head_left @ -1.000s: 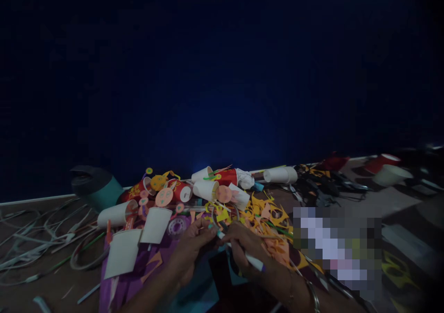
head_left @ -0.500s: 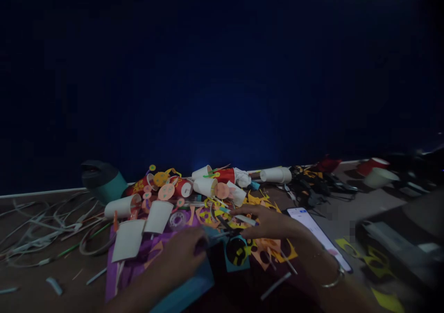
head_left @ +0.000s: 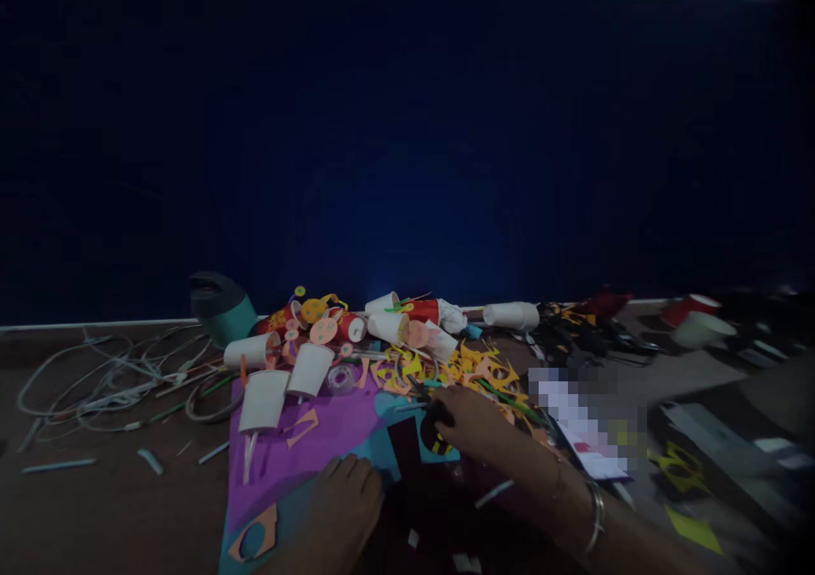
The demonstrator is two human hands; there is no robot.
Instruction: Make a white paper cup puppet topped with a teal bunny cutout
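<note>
My left hand [head_left: 347,507] rests on the blue paper [head_left: 283,507] at the front, its fingers bent down and their tips hidden. My right hand [head_left: 474,422] is over the paper scraps, fingers curled and closed beside a black round piece with yellow stripes [head_left: 441,446]. What lies inside its grip is too dark to make out. Under and left of the hands spreads a purple sheet [head_left: 344,426]. On that sheet stand white paper cups [head_left: 263,401] with straws, and a tape roll [head_left: 340,378]. Yellow and orange cut-out scraps [head_left: 487,367] are heaped beyond my right hand.
Red cups [head_left: 424,310] and white cups [head_left: 509,315] lie along the dark blue wall. A teal and dark container [head_left: 222,312] stands at the left, near tangled white cables [head_left: 95,388]. A phone [head_left: 604,466], partly blurred, lies right of my right forearm.
The view has shifted, moving the objects rightward. My left hand has drawn back toward me, uncovering more purple and blue paper. My right hand is now curled near the black round piece.
</note>
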